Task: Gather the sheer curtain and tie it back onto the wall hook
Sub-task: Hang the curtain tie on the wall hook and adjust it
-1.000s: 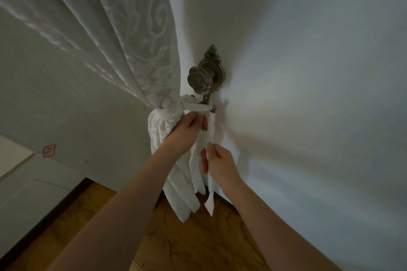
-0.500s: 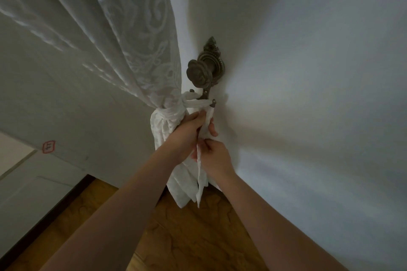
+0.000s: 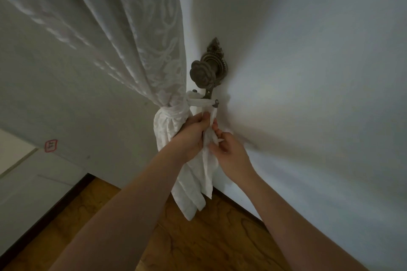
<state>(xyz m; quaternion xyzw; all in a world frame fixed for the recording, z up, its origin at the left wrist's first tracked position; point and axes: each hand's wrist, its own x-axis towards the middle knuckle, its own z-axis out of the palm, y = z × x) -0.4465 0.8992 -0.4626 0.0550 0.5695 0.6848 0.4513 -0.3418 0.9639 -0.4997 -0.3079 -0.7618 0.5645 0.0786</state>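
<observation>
Both forearms are bare (no sleeves in view), and the hands [image 3: 211,138] wear nothing.

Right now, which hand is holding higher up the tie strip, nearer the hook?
The left hand: its grip sits just below the wall hook, while the right hand pinches the tie strip lower down.

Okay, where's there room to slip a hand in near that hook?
Free: bare wall right of the wall hook. Crowded: under the hook, where left hand and right hand grip the tie strip beside the gathered curtain.
</observation>
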